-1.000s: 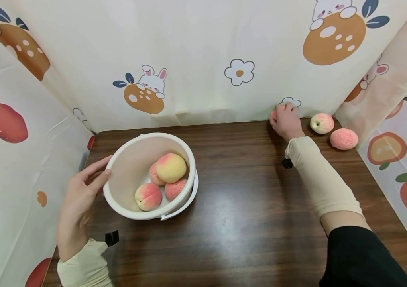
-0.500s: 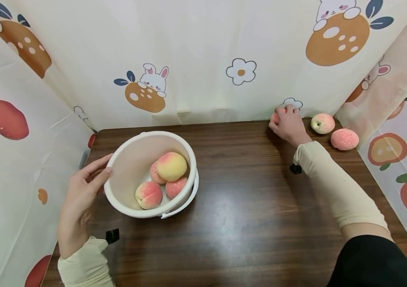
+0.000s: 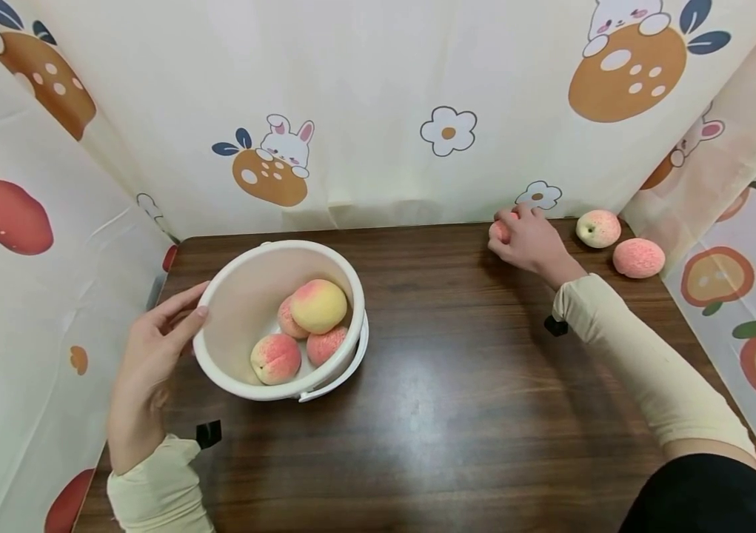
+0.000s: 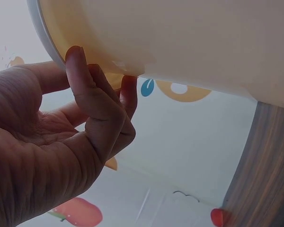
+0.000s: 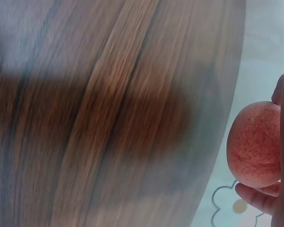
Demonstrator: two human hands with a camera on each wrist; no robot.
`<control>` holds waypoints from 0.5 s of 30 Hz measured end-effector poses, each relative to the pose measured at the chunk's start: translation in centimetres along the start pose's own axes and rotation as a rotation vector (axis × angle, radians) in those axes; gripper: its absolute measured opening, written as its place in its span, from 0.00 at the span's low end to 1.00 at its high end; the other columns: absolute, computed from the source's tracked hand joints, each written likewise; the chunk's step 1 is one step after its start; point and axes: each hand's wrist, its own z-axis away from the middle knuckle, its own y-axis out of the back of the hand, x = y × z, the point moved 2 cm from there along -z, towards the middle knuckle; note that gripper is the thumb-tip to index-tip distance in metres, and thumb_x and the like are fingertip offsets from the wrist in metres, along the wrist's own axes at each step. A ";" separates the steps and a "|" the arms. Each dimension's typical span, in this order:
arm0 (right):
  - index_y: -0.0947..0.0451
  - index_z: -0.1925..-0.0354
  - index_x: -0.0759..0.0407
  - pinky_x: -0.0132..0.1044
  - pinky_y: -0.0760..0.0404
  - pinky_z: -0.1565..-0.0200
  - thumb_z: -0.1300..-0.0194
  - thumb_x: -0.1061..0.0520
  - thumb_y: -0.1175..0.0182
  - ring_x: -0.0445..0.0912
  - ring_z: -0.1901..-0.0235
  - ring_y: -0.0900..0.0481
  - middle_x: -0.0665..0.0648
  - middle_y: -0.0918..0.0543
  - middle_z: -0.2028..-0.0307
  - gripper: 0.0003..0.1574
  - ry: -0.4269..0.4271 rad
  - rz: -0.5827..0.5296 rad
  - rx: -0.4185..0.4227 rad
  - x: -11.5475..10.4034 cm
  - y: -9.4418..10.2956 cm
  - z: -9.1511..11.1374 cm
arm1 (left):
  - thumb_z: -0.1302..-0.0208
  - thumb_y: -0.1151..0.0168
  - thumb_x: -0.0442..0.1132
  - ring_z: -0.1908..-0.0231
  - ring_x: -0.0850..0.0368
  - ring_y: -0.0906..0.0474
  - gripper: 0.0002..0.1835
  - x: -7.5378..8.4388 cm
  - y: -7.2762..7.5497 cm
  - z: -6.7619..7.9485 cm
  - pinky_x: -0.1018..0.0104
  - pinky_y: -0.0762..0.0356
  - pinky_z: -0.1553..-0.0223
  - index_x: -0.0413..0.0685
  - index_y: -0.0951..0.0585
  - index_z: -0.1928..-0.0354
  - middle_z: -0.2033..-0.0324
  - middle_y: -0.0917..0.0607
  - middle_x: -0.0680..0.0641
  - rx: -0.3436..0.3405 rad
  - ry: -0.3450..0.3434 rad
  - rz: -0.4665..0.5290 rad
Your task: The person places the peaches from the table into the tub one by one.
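On the left of the head view, my left hand [image 3: 147, 363] grips the rim of a white plastic bucket [image 3: 234, 307], thumb and fingers on either side of it. The bucket's mouth tilts toward me. Inside lie several peaches, among them a yellow-topped peach [image 3: 318, 306] and a pink peach [image 3: 275, 359]. The left wrist view shows curled fingers [image 4: 102, 109] against the bucket wall [image 4: 180, 42]. At the table's back edge, my right hand [image 3: 532, 240] holds a pink peach [image 3: 501, 230]; in the right wrist view the held peach [image 5: 254, 144] sits between thumb and fingers.
A pale peach [image 3: 598, 229] and a pink peach [image 3: 639, 257] lie in the back right corner of the dark wooden table [image 3: 457, 355]. Printed curtains [image 3: 378, 89] stand behind and along both sides. The bucket's white handle [image 3: 351, 370] hangs at its right side.
My right hand has drawn the peach slightly left along the back edge, and the forearm has swung rightward. My left hand and the bucket keep their places.
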 end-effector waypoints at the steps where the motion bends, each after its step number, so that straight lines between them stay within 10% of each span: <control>1: 0.27 0.38 0.55 0.64 0.23 0.55 0.31 0.43 0.50 0.69 0.48 0.31 0.73 0.29 0.41 0.30 0.009 0.001 -0.001 -0.2 0.1 0.1 | 0.27 0.35 0.36 0.65 0.68 0.13 0.22 0.0 0.0 0.0 0.72 0.13 0.71 0.46 0.19 0.33 0.61 0.10 0.64 0.001 0.001 0.002; 15: 0.24 0.37 0.53 0.62 0.22 0.52 0.32 0.41 0.45 0.67 0.46 0.29 0.69 0.26 0.42 0.30 0.111 -0.013 0.018 -3.1 1.3 1.2 | 0.27 0.35 0.36 0.65 0.68 0.13 0.22 0.0 0.0 0.1 0.73 0.13 0.70 0.46 0.19 0.33 0.61 0.10 0.64 0.005 0.000 -0.007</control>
